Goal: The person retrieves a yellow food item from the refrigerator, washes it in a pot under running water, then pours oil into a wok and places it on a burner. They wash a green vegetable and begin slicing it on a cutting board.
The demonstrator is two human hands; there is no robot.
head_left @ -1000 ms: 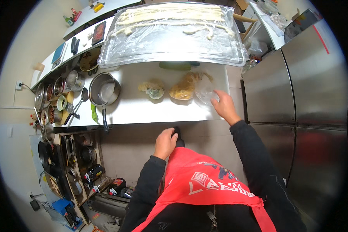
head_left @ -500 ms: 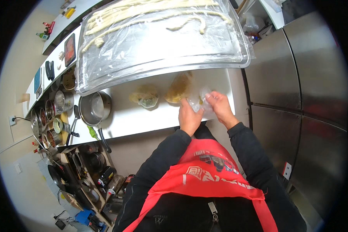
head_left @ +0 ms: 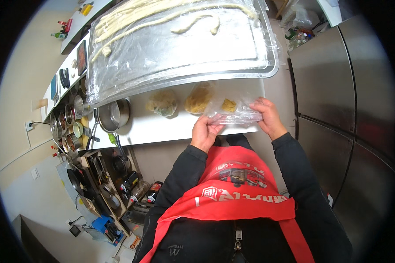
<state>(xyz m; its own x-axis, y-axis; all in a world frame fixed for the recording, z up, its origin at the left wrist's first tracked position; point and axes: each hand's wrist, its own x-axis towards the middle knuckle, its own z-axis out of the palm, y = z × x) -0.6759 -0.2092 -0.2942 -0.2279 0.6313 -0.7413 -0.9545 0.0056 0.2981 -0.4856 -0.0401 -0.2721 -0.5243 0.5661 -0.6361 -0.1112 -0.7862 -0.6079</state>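
A clear plastic bag (head_left: 232,117) is stretched between my hands above the counter's front edge. My left hand (head_left: 205,133) pinches its left corner, and my right hand (head_left: 269,115) grips the opposite side. Inside or behind the film shows a small yellow-brown lump (head_left: 228,104); I cannot tell what food it is. Just left of it on the counter lies a larger bag of yellowish food (head_left: 198,99). Further left is another knotted bag (head_left: 162,103) with pale and dark contents.
Beyond the bags, a large metal tray (head_left: 175,48) under plastic film holds long dough strips (head_left: 162,15). A saucepan (head_left: 113,115) stands on the white counter (head_left: 162,129) at left, near several bowls. Steel cabinet doors (head_left: 324,81) rise at right.
My hands have moved apart, and the crumpled plastic bag between them is now spread wide. The yellow-brown lump shows more clearly. The whole view has shifted slightly.
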